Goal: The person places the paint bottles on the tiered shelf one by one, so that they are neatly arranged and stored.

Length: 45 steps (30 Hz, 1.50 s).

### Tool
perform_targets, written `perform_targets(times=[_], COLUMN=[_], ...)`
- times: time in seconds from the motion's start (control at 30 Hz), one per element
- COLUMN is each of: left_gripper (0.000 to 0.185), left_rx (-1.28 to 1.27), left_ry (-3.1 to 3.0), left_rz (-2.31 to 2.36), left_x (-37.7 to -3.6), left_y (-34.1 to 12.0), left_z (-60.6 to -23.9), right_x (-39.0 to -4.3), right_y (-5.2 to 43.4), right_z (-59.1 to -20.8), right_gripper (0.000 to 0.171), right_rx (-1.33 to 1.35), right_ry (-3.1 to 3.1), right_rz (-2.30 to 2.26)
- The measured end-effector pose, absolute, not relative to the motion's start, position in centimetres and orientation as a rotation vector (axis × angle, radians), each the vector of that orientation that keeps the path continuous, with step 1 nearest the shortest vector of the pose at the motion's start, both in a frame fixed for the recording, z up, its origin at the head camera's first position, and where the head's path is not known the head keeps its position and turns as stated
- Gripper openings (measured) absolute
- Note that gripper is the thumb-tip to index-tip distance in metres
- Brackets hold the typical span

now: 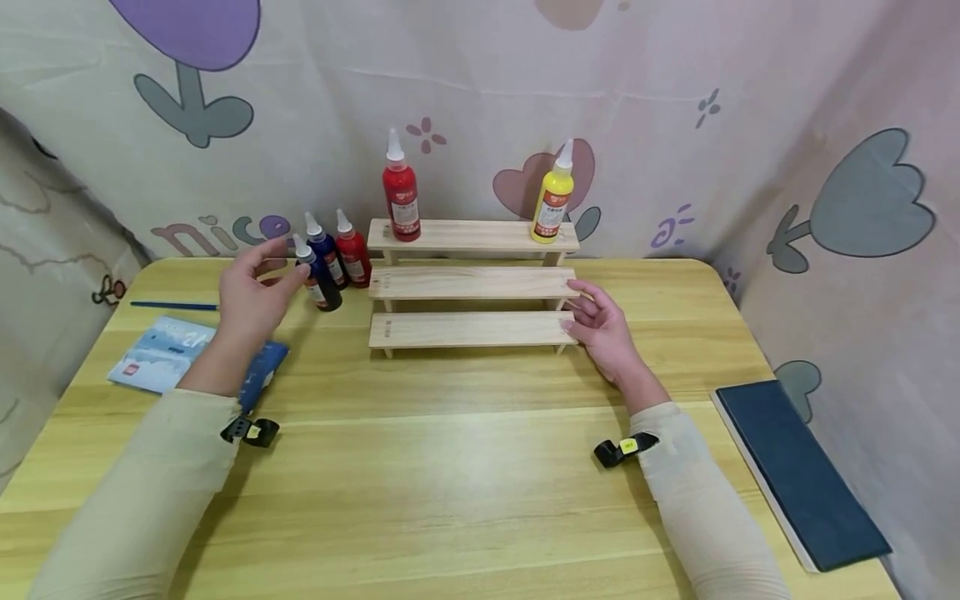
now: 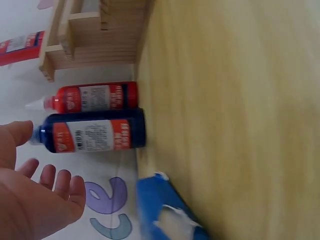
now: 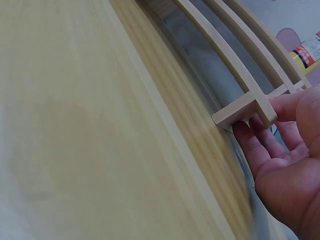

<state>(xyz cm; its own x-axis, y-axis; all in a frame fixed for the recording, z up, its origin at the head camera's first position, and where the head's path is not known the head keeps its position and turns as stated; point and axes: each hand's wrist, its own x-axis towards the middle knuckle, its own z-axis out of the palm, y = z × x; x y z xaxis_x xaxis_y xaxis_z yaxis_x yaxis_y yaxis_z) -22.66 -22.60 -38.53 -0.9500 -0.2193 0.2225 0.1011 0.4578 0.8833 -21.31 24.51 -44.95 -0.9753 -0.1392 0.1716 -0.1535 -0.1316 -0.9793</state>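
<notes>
Left hand [image 1: 251,296] spread wide, holding nothing, just short of dark blue bottle [image 1: 318,279] left of stepped wooden rack [image 1: 472,283]. Right hand [image 1: 600,325] relaxed, fingertips steadying rack's right end.

1. My left hand [image 1: 251,292] covers part of the nearest blue bottle [image 1: 318,279], so I cannot tell whether it touches.
2. The bottle labels are too small for me to read.
3. In the left wrist view the booklet [image 2: 167,212] is blurred and cut by the bottom edge.
4. In the right wrist view the yellow bottle [image 3: 308,50] is cut off at right.
5. The dark book [image 1: 798,471] hangs partly over the table's right edge.
</notes>
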Motion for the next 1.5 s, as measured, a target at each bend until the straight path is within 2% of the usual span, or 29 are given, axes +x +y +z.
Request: perform_targets(times=[0.73,1.0,1.5], left_gripper=[0.032,0.046,0.044], left_rx=[0.120,0.083,0.051], left_ry=[-2.311,-2.392,-2.479], left_rz=[-1.605,-1.515,-1.537], left_x=[-23.1,-23.1,-21.9], left_y=[-22.3,-22.4,-22.5], left_z=[-40.6,-40.7,-38.9], right_x=[-21.3,-21.3,-21.1], right_y=[24.3,24.5,24.4], right_z=[-45.2,-45.2,-44.8], right_gripper=[0.063,0.063,0.063], right_rx=[0.362,0.359,0.337], right_ry=[-2.088,-2.079,-2.071], right_rz=[2.307,2.304,2.317])
